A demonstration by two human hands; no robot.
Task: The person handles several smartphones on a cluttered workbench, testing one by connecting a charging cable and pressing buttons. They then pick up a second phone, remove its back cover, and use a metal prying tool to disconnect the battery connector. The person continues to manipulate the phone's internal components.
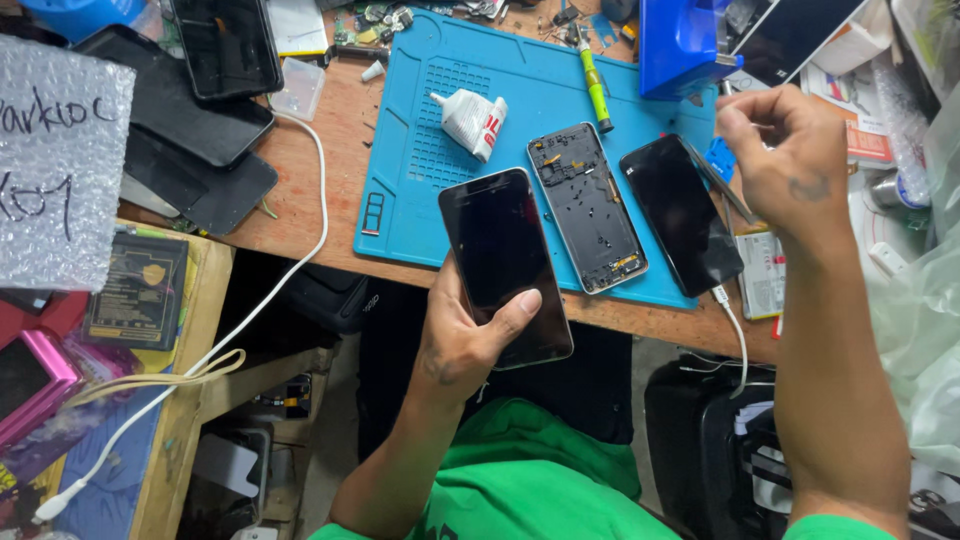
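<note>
Fingers of the left hand (465,340) wrap a black glass-fronted phone (505,265), held above the near edge of the wooden surface (330,190). Right hand (785,165) pinches thin metal tweezers (722,182) over a second dark phone (680,215) on the blue rubber mat (420,200). Between the 2 phones lies an opened phone frame (587,207), beside a white glue tube (472,122).

Dark phone screen (505,265) held in front, another black screen (680,215) on the blue mat, bubble-wrap package (60,160) far left.
</note>
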